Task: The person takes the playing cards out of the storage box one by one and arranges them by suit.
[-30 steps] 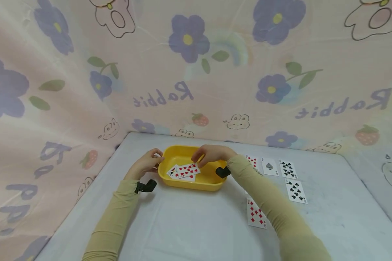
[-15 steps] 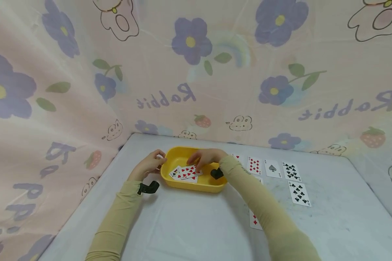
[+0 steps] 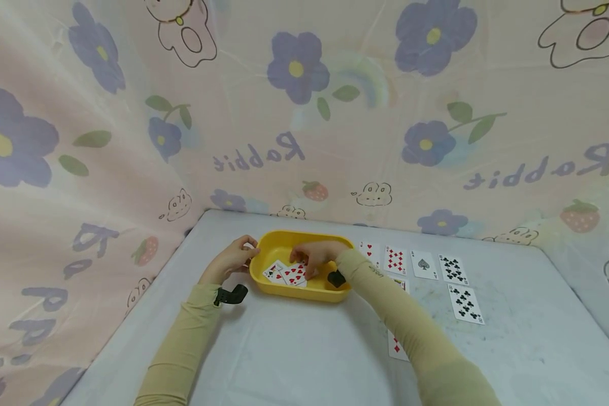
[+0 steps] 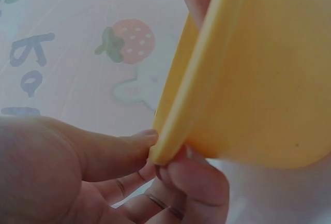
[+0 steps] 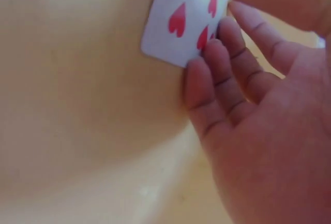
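My left hand (image 3: 229,260) pinches the left rim of a yellow plastic tub (image 3: 296,293). In the left wrist view, the thumb (image 4: 121,154) lies on one side of the rim and curled fingers on the other. My right hand (image 3: 318,256) reaches down inside the tub, its thumb and fingertips holding a hearts playing card (image 3: 295,274). Seen from the right wrist, this hearts card (image 5: 173,27) has fingertips along its edge, and the thumb side hides its upper part. Another card (image 3: 274,270), with a black suit mark and a picture, lies beside it on the tub floor.
Right of the tub, cards lie face up on the white cloth: a hearts card (image 3: 369,254), a diamonds card (image 3: 395,260), an ace of spades (image 3: 424,265) and two clubs cards (image 3: 454,269). My right sleeve (image 3: 406,316) partly covers other cards. A patterned curtain (image 3: 335,124) stands behind.
My right hand has moved lower into the tub and over the hearts card, which now lies at a different angle. My left hand keeps its hold on the rim. The head view has shifted slightly.
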`<action>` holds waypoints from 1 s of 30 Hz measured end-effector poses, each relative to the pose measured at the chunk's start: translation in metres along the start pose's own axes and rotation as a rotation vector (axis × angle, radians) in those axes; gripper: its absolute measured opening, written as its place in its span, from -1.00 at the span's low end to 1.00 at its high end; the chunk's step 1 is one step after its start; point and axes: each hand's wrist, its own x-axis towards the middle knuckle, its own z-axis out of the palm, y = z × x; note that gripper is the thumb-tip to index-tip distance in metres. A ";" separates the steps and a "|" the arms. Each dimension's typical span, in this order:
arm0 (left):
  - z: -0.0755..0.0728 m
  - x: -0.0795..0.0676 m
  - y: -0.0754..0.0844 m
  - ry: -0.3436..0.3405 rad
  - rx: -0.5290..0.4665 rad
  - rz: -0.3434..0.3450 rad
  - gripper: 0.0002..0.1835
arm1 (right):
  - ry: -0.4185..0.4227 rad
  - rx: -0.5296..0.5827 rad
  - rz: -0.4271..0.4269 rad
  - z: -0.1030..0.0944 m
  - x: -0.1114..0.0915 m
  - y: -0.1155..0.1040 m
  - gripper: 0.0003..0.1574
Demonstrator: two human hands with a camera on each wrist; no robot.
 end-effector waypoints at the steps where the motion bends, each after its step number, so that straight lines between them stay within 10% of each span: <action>1: 0.000 0.000 0.000 0.001 -0.001 -0.002 -0.79 | 0.001 -0.001 0.002 0.000 -0.001 0.000 -0.35; 30: 0.001 0.003 -0.004 -0.003 -0.019 -0.009 -0.78 | 0.089 -0.078 0.043 0.007 -0.006 0.005 -0.54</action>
